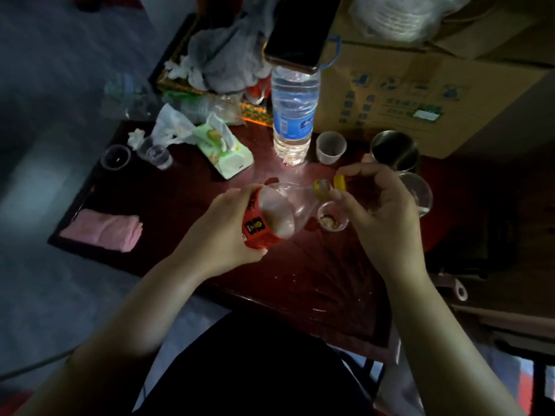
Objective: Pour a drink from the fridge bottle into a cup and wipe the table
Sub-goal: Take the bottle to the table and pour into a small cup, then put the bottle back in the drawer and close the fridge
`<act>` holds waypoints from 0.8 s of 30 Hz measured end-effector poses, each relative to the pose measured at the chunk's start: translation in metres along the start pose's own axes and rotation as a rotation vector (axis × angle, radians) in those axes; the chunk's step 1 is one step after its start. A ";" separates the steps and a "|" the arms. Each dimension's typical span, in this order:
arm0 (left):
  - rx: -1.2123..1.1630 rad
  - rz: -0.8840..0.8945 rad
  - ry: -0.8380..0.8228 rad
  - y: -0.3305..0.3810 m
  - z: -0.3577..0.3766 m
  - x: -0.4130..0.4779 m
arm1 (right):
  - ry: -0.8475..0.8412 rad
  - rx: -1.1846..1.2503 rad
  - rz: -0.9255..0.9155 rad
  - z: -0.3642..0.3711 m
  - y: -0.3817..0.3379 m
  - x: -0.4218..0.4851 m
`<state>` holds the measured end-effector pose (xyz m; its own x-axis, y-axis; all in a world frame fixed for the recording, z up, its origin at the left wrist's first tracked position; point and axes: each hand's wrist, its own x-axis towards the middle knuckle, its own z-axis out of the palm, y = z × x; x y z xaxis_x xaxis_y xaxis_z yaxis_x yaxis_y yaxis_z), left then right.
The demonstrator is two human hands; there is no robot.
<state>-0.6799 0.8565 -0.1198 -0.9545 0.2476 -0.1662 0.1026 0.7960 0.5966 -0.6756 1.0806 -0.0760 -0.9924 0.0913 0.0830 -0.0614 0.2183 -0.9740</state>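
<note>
A dark red wooden table (186,205) carries a folded pink cloth (103,229) at its left edge. The left hand (222,232) grips the red-labelled bottle (270,217), tilted with its mouth over a small clear cup (332,217). The right hand (378,205) steadies that cup and pinches a yellow cap (340,181).

Dim, soft picture; light pools mid-table (300,265), edges dark and stretched
</note>
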 end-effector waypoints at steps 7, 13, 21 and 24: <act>-0.033 -0.100 0.054 -0.013 0.002 -0.041 | -0.193 0.013 0.063 0.029 0.014 0.001; -0.057 -0.143 0.102 -0.037 -0.012 -0.082 | -0.311 -0.024 0.006 0.061 -0.003 -0.014; -0.124 -0.212 0.233 -0.079 -0.047 -0.159 | -0.494 0.034 -0.049 0.130 -0.048 -0.054; -0.136 -0.251 0.270 -0.100 -0.062 -0.200 | -0.564 0.032 -0.075 0.163 -0.063 -0.078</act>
<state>-0.5164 0.6928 -0.0971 -0.9865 -0.1141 -0.1179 -0.1637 0.7286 0.6651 -0.6119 0.9011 -0.0554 -0.8881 -0.4584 0.0350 -0.1280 0.1735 -0.9765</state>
